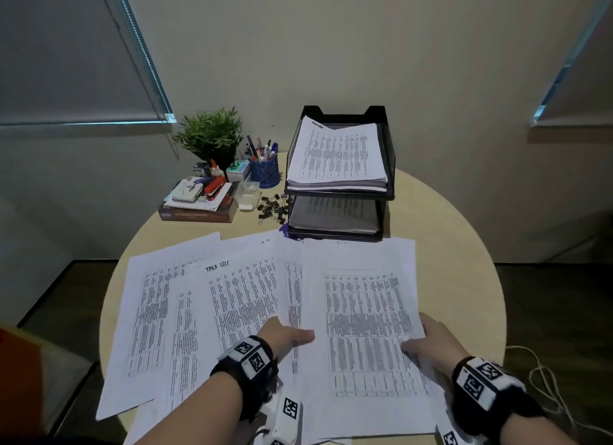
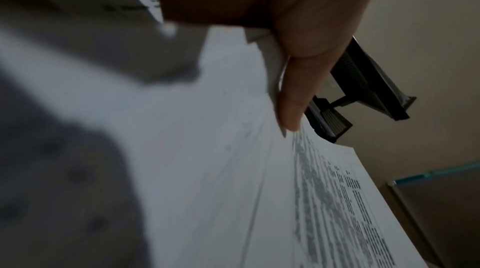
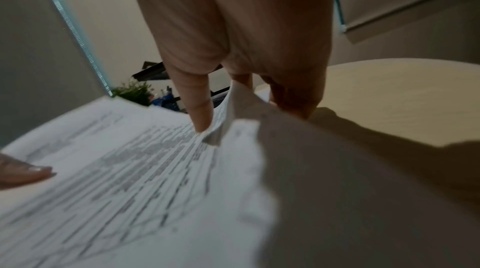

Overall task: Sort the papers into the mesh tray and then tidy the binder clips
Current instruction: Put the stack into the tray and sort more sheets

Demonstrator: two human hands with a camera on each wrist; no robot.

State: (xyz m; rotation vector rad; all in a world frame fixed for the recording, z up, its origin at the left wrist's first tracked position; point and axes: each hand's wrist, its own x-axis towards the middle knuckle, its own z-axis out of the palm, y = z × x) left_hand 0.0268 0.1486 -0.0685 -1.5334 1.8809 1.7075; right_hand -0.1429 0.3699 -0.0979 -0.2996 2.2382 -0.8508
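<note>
Task was partway through — the mesh tray (image 1: pixel 389 165) at the back of the round table (image 1: pixel 464 245) already carried a thick stack on its top tier and a thinner, shadowed stack on the lower one. Several loose papers (image 1: pixel 245 298) were fanned across the near half of the table, overlapping, so sorting wasn't finished.

The right hand (image 1: pixel 431 341) pinched the right edge of the top sheet (image 1: pixel 365 328), thumb on the printed face and fingers curled underneath; the right wrist view showed that edge buckled up between them. The left hand (image 1: pixel 287 336) had its thumb lying on the left margin of the same sheet. In the left wrist view the paper edge ran between thumb and palm, so it looked like a pinch too, though the fingers below were hidden.

Binder clips (image 1: pixel 273 207) lay scattered in a loose heap just left of the tray, near a small clear box (image 1: pixel 247 195) — untouched, by the look of it. Likely remaining: file this sheet, then the rest of the fan, then the clips.
</note>
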